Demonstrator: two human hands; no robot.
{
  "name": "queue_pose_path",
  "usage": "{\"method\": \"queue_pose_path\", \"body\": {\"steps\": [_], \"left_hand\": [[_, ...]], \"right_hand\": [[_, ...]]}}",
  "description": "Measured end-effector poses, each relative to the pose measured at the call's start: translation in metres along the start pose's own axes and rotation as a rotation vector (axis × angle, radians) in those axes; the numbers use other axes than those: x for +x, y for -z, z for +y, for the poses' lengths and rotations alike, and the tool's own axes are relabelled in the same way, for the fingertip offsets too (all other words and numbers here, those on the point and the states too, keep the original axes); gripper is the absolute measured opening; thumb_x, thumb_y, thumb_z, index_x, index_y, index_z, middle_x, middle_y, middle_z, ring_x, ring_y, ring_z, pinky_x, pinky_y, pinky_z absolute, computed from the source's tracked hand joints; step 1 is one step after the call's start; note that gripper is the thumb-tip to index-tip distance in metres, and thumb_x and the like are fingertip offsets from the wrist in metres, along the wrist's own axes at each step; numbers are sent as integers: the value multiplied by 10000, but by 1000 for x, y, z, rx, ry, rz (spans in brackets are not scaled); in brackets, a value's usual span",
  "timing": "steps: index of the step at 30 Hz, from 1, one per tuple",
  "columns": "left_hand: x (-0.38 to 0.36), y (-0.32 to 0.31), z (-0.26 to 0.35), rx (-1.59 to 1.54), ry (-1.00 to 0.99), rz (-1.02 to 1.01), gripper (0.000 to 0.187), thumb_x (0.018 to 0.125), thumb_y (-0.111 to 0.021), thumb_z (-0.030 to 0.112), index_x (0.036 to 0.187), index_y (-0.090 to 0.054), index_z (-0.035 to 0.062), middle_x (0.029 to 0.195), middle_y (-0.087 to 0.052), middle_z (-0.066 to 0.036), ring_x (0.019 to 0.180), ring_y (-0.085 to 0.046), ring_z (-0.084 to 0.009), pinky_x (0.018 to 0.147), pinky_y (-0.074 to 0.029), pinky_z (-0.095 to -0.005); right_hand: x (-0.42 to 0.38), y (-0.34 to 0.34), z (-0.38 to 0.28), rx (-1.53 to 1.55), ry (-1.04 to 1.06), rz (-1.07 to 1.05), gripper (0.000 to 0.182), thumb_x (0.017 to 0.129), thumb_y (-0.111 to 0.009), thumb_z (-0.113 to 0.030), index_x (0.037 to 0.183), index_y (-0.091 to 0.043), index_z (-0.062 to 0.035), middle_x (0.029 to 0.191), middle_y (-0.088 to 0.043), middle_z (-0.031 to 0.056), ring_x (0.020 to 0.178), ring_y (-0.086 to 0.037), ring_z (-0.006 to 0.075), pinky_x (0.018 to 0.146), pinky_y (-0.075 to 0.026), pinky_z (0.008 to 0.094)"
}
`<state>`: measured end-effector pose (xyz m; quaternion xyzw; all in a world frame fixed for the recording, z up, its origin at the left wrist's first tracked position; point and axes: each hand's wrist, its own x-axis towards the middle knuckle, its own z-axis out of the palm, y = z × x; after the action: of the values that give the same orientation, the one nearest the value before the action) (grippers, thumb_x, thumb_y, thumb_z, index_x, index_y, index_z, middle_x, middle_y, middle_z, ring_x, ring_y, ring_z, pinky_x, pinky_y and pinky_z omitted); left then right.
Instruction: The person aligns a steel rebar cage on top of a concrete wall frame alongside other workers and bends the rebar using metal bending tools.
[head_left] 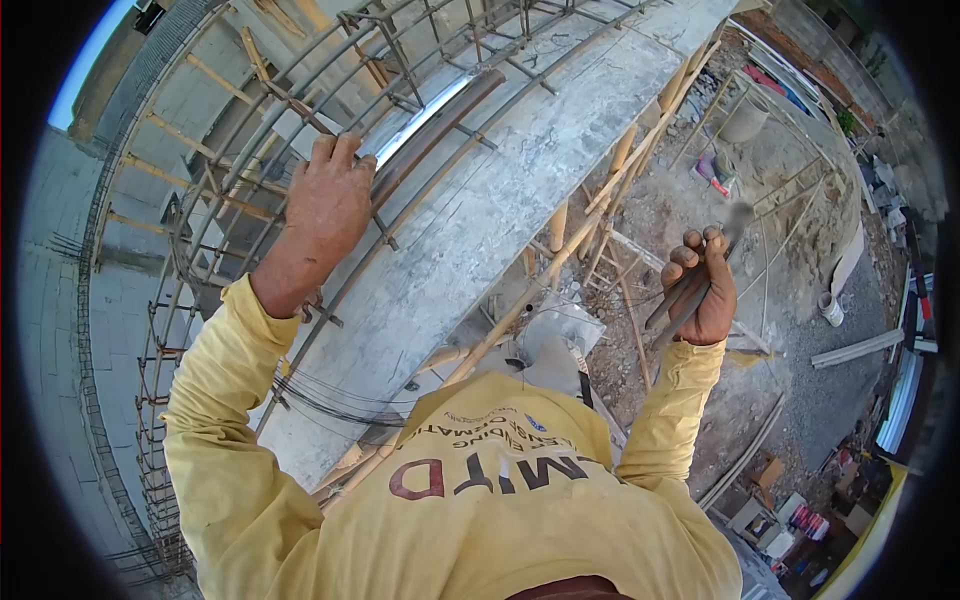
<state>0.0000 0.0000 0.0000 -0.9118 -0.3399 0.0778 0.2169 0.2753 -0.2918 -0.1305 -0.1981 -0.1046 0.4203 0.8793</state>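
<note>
Ground (790, 400): grey and gravelly, below me on my right.
Bucket (829, 310): white, on that ground.
Planks (857, 348): pale, lying near the bucket.
Container (745, 120): grey, farther ahead of me.
Box (768, 472): brown, amid clutter (808, 522).
Plant (847, 122): green, towards the upper right.

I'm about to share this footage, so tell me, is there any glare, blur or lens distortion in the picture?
All in the head view: strong fisheye bending with black corners; glare whitens the strip near the left hand; the upper end of the tool in the right hand is blurred; the large letters look sharp.
</note>
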Motion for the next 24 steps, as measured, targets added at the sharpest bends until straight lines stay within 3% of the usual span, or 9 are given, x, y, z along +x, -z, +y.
{"method": "queue_pose_path", "body": {"steps": [2, 9, 11, 13, 15, 17, 19, 21, 24], "left_hand": [[-12, 15, -16, -97, -6, 47, 380, 888, -626, 216, 1232, -593, 58, 1318, -509, -122, 1254, -443, -319, 1046, -400, -410], [-19, 56, 30, -413, -137, 130, 398, 889, -637, 230, 1233, -606, 33, 1287, -554, -157, 1145, -555, -326, 985, -432, -435], [-31, 86, 56, -669, -208, 36, 412, 886, -645, 232, 1239, -608, 23, 1262, -580, -170, 1118, -587, -305, 962, -445, -427], [-39, 93, 75, -1156, -434, -324, 442, 886, -655, 240, 1252, -599, -1, 1253, -588, -189, 1138, -586, -293, 957, -449, -400], [-54, 61, 115, -1681, -521, -719, 445, 906, -637, 210, 1276, -576, -28, 1247, -591, -205, 1154, -582, -286, 967, -446, -389], [-69, 17, 159, -1771, -501, -1017, 449, 942, -593, 209, 1314, -539, -37, 1264, -586, -201, 1163, -579, -277, 984, -440, -367], [-74, -34, 199, -1791, 39, -1344, 437, 962, -562, 215, 1323, -525, -30, 1279, -579, -196, 1170, -576, -268, 1008, -428, -354], [-82, -104, 237, -1566, 351, -1189, 466, 965, -564, 264, 1330, -513, -21, 1290, -572, -187, 1167, -579, -253, 1010, -432, -342], [-112, -235, 257, -1079, 216, -936, 464, 930, -596, 299, 1288, -543, 9, 1258, -579, -191, 1174, -553, -311, 1020, -421, -390]], "right_hand": [[-14, -20, -4, -4, 40, 104, 134, 1001, -524, -185, 1103, -539, -99, 990, -565, 46, 746, -524, 108, 620, -493, 266], [-15, 101, -13, -32, 237, 287, 104, 1009, -511, -164, 1065, -545, -83, 921, -539, 30, 676, -461, 100, 557, -415, 245], [-16, 128, -15, -166, 306, 349, 94, 999, -535, -152, 1051, -547, -74, 911, -538, 21, 667, -455, 93, 556, -408, 239], [-15, 160, -12, -274, 361, 423, 91, 993, -547, -145, 1045, -547, -71, 904, -536, 17, 664, -453, 90, 556, -407, 236], [-10, 183, -2, -275, 344, 462, 90, 989, -558, -148, 1034, -548, -70, 894, -530, 12, 661, -450, 86, 558, -406, 232], [-3, 206, 3, -307, 324, 473, 89, 990, -556, -151, 1028, -551, -71, 895, -528, 10, 661, -450, 84, 558, -406, 231], [11, 226, 3, -369, 310, 486, 107, 990, -558, -164, 1027, -558, -63, 841, -510, 4, 640, -427, 73, 541, -383, 227], [25, 249, 7, -417, 282, 474, 118, 991, -557, -170, 1023, -560, -57, 804, -496, 1, 630, -414, 67, 532, -370, 226], [40, 293, 0, -812, 192, 481, 160, 990, -559, -176, 1056, -580, -32, 791, -510, 7, 653, -420, 63, 566, -376, 225]]}}
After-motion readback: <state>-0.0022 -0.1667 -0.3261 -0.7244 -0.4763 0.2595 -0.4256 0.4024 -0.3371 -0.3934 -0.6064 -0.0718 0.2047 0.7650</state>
